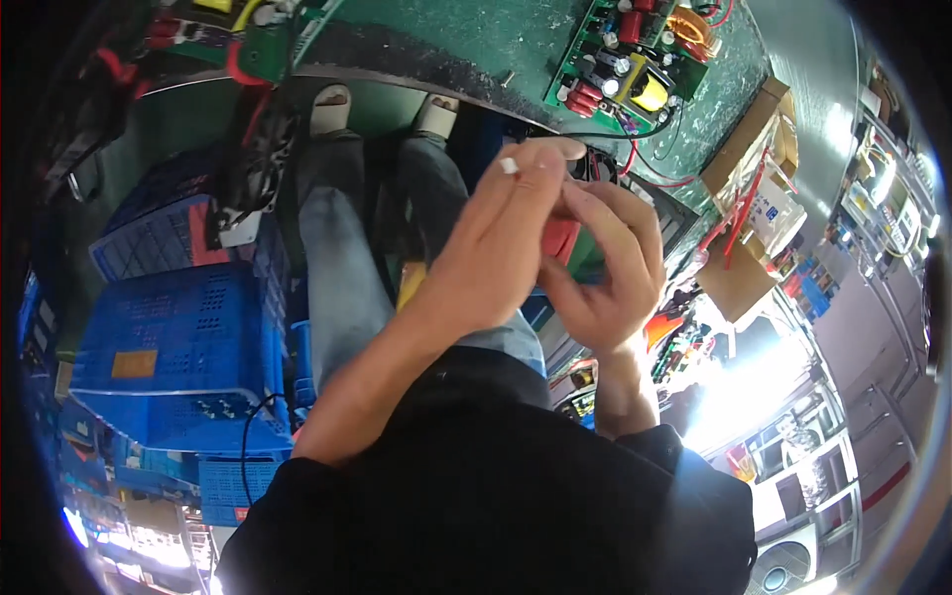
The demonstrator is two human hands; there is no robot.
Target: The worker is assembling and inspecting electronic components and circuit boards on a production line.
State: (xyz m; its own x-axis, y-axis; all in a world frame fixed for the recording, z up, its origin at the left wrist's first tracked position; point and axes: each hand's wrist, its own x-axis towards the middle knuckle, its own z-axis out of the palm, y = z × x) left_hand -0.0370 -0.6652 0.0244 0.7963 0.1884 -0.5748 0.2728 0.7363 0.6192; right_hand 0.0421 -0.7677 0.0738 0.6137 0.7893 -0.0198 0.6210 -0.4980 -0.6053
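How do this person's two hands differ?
The left hand has fingers that look fairly straight, while the right hand has clearly bent ones. A small white piece shows at the left hand's fingers; none shows at the right hand. Both are bare and close together; what they hold, if anything more, isn't clear.

You have a blue crate (188,322) bearing an orange-yellow label (135,364), with another blue crate (154,238) just beyond it, a black cable (246,446) beside its near right corner, and a green workbench (426,35) and cardboard box (739,149) well apart to its right.
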